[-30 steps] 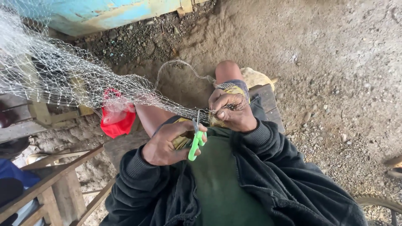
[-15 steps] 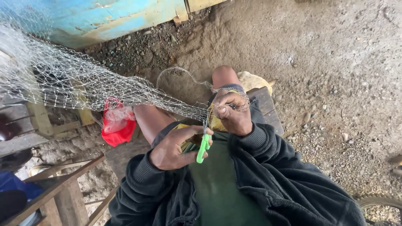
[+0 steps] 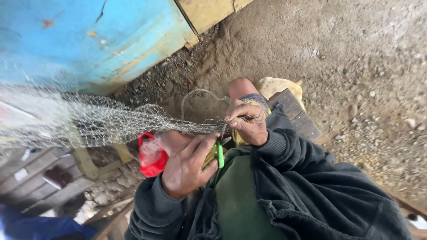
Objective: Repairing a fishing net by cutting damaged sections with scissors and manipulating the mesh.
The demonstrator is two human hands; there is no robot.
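The fishing net (image 3: pixel 89 120) is stretched taut from the upper left of the view to the person's lap, so its long axis runs nearly level, left to right, and ends at the hands. The right hand (image 3: pixel 247 122) is closed on the near end of the net: thumb and forefinger pinch a small gather of mesh, with the remaining fingers curled behind it. The left hand (image 3: pixel 189 166) is closed around green-handled scissors (image 3: pixel 219 149), fingers through or around the handle loops (the exact finger placement is hidden by the knuckles). The blades point up and slightly right, toward the pinched mesh, and their tips sit just below the right thumb and forefinger, touching or nearly touching the strands; contact cannot be confirmed.

The controlling relation: the scissors stand roughly across the net's long axis, meeting it from below at the point where the right hand holds it. The right hand is therefore on the net itself, and the left hand lies just beside it, lower and nearer the body.

Surroundings: a red plastic bag (image 3: pixel 151 155) lies under the net to the left of the left hand. A blue painted panel (image 3: pixel 89 40) rises behind the net, and the gravel ground (image 3: pixel 356 66) spreads to the right. Both sleeves are dark.
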